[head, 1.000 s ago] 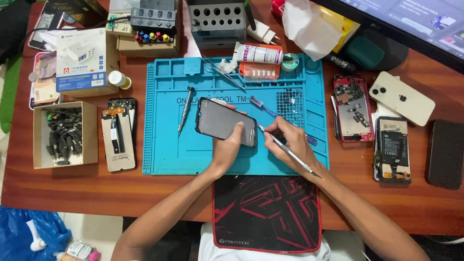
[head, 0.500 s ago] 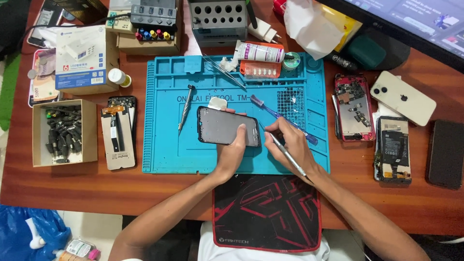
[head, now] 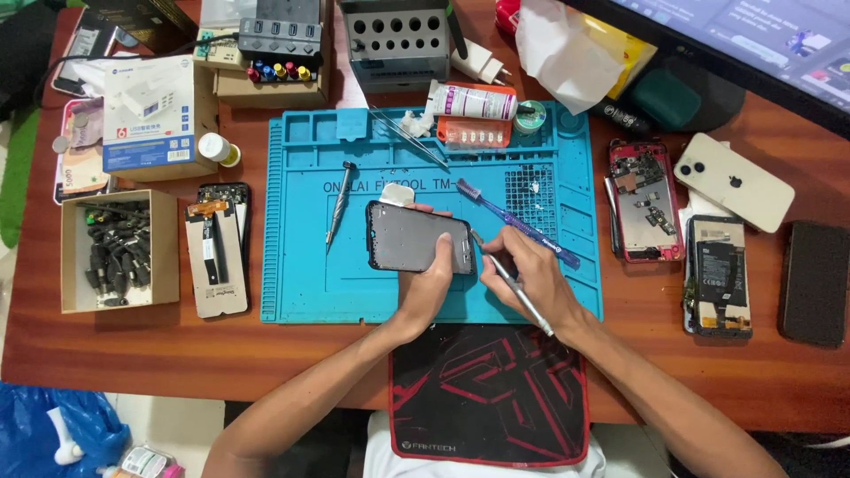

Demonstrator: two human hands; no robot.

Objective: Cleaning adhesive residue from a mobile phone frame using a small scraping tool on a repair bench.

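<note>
The left hand (head: 429,288) grips a dark phone (head: 420,237) by its near edge, over the blue mat (head: 305,265); the right hand (head: 529,281) pinches a metal tool (head: 513,288), tip at the phone's right end; a white-and-blue box (head: 149,113) lies far left of the grip; a white tube (head: 474,101) sits beyond it.

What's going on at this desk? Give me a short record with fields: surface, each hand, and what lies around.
Surface: blue work mat on a wooden table
Left hand: left hand holds a dark phone frame over the mat
Right hand: right hand holds a thin metal tool, tip at the frame's right edge
On mat: screwdriver, blue toothbrush, tweezers
Right of mat: opened phone, white phone back
Left of mat: cardboard box of dark parts
</note>
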